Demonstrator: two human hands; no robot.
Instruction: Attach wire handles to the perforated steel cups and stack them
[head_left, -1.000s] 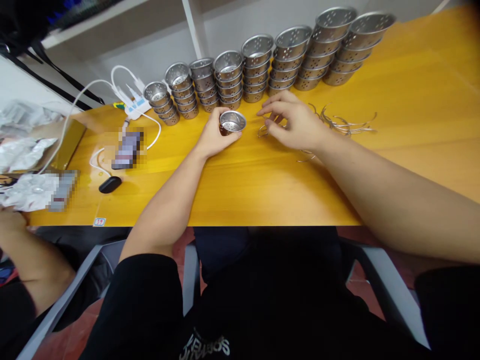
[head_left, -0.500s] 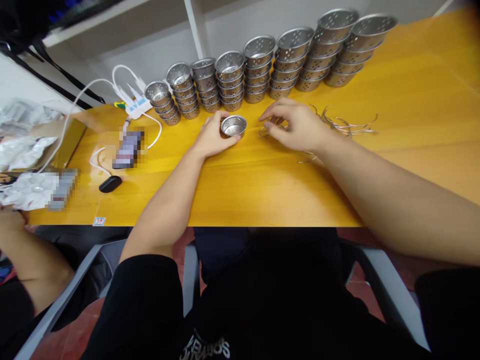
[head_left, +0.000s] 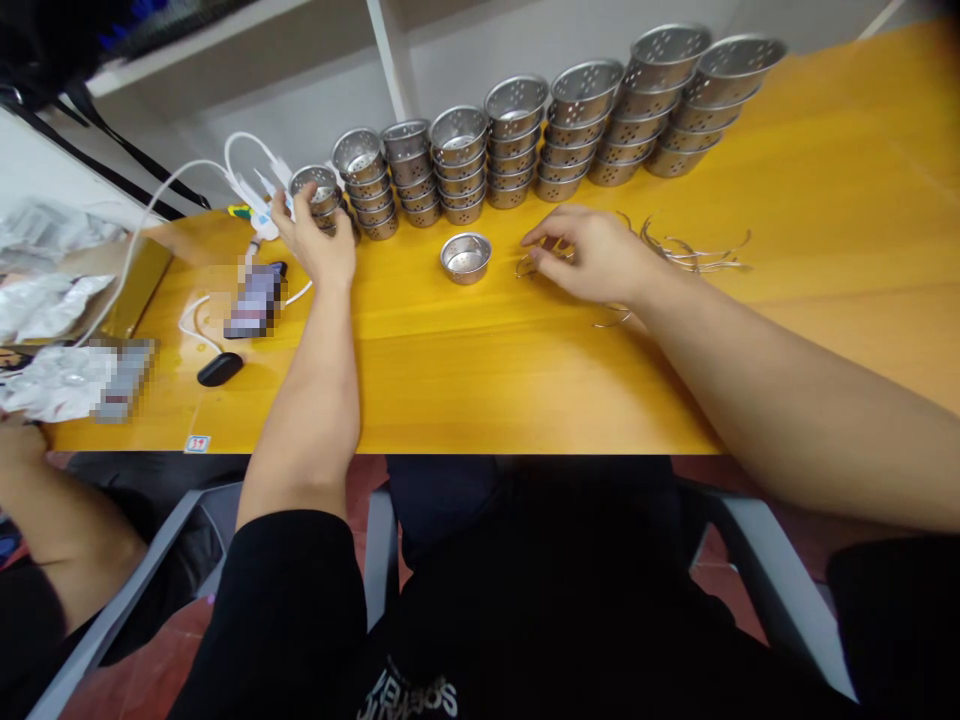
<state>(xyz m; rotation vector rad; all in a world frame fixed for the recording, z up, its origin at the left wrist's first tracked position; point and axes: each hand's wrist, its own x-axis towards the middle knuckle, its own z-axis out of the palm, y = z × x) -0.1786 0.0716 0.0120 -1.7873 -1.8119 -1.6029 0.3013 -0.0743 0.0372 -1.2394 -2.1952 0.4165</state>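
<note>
Toward ten o'clock on the glossy yellow wooden table, the left hand, fingers spread, reaches around the leftmost stack of round, perforated silver metal cups; contact is unclear. At twelve, a single round, perforated silver metal cup stands upright, untouched. Toward one, the right hand hangs half-curled by a thin bent metal wire; I cannot tell whether it grips. At two, similar thin metal wires lie heaped.

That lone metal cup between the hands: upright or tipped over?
Upright. The metal cup stands on the table, its open rim facing up and its inside showing.
</note>
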